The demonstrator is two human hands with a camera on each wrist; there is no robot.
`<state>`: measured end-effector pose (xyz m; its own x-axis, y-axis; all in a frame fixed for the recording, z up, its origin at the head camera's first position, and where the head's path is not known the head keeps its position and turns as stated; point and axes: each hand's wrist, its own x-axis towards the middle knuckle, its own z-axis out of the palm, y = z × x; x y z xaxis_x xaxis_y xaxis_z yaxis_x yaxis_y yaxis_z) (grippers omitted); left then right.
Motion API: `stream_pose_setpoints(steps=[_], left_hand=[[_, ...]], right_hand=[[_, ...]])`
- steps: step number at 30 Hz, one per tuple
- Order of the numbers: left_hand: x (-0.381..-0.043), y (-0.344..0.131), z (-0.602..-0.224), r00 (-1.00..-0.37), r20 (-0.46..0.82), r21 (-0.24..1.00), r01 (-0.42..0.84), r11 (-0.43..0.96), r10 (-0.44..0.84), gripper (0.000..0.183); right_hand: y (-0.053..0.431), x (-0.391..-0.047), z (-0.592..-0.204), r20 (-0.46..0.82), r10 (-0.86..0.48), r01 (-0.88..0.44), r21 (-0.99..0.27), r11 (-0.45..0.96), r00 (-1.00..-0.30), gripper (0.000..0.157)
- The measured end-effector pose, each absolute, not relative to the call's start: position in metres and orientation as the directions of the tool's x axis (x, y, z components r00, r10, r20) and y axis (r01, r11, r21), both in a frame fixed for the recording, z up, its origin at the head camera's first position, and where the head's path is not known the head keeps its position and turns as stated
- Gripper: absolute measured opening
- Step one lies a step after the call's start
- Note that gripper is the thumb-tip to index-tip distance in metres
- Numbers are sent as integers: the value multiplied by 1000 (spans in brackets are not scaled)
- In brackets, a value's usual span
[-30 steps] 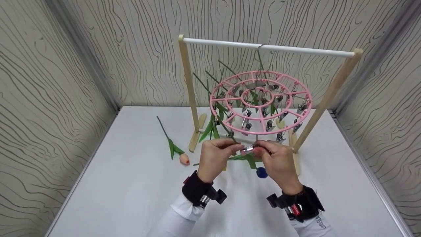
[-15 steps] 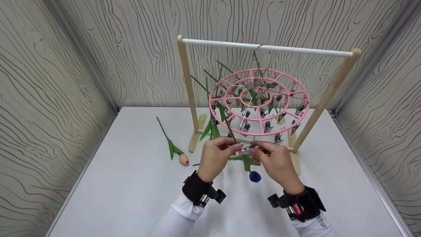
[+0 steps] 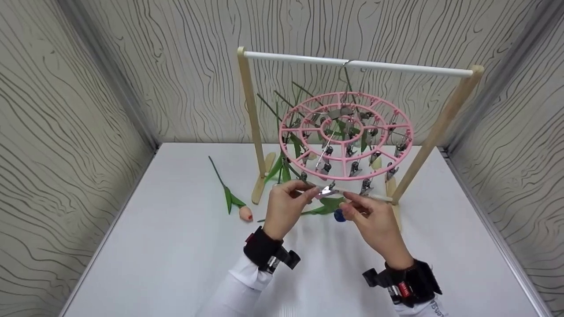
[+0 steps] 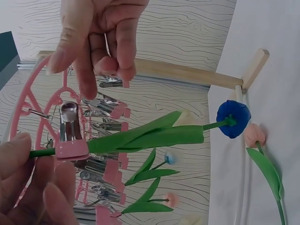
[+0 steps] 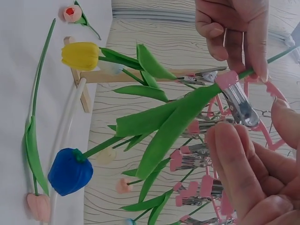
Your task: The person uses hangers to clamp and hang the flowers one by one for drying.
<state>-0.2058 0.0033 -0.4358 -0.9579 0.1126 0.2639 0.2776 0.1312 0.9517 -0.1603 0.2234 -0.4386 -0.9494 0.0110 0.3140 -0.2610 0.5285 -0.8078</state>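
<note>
A blue artificial tulip [image 4: 233,118] hangs with its head lowest, and a metal clip with pink tips [image 4: 69,131] is clamped across its stem. My left hand [image 3: 286,203] pinches that stem between thumb and fingers, just beyond the clip. Close by on the other side is my right hand [image 3: 374,220], its fingers apart and nothing held; in the right wrist view its fingertips [image 5: 229,136] lie near the clip's handle end. The clip dangles from the front rim of a pink round clip hanger [image 3: 346,178].
A white rail [image 3: 299,58] on wooden posts carries the hanger's hook. Several other clips and hanging tulips crowd beneath the ring, among them a yellow tulip [image 5: 79,56]. A peach tulip [image 3: 246,213] lies on the white table [image 3: 176,246] at left.
My right hand has let go of the clip and drawn back slightly to the right, with fingers spread. The blue tulip's head has swung up a little. My left hand keeps its pinch.
</note>
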Motion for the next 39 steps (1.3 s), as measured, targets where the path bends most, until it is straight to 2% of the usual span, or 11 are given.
stream_pose_setpoints(steps=[12, 20, 25, 31, 39], left_hand=[[-211, -7, -446, -941, 329, 927, 338, 163, 80, 19], [-211, -27, -457, -941, 332, 914, 340, 221, 74, 23], [-208, -43, -471, -966, 256, 912, 251, 325, 29, 21], [-206, -70, -498, -988, 153, 926, 155, 343, 35, 22], [-205, -100, -534, -995, 97, 900, 85, 428, -6, 24]], right_hand=[[240, -152, -458, 253, 36, -199, -834, 514, -967, 29], [252, -148, -467, 138, 66, -80, -831, 550, -988, 32], [261, -144, -476, 113, 84, -43, -813, 581, -990, 29], [273, -138, -490, 59, 129, 28, -808, 588, -990, 27], [288, -127, -508, -6, 177, 109, -808, 580, -984, 27]])
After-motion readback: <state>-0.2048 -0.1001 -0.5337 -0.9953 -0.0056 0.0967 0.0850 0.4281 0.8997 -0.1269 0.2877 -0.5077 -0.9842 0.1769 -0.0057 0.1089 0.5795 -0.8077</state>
